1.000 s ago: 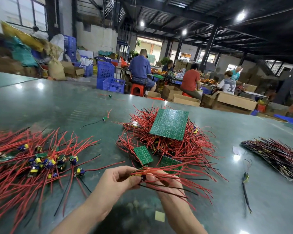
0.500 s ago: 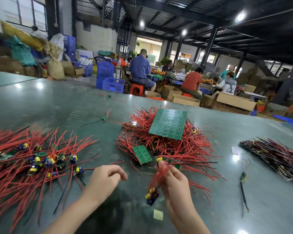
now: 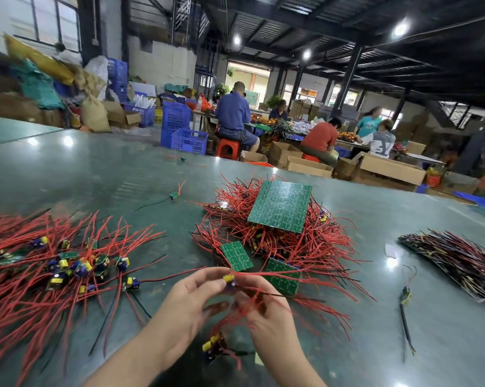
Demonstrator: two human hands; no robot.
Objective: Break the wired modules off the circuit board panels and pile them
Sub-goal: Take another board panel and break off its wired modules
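Note:
My left hand (image 3: 192,305) and my right hand (image 3: 266,317) meet over the near table edge. Both pinch a strip of wired modules (image 3: 229,278) with yellow and blue parts and long red wires; its lower end (image 3: 212,344) hangs below my right hand. Straight ahead lies a heap of red-wired panels (image 3: 300,247) topped by a large green circuit board panel (image 3: 280,206), with two smaller green pieces (image 3: 236,256) at its near side. At the left spreads the pile of broken-off modules (image 3: 62,266) with red and black wires.
A dark bundle of wired parts (image 3: 459,261) lies at the right, a single loose module (image 3: 406,296) near it and another (image 3: 174,194) farther back. The grey-green table (image 3: 96,169) stretches away. Several people sit working among cardboard boxes and blue crates (image 3: 188,141) behind.
My left hand has come back from the left and joined my right hand on the strip. The strip has been raised, with one module now between my fingertips.

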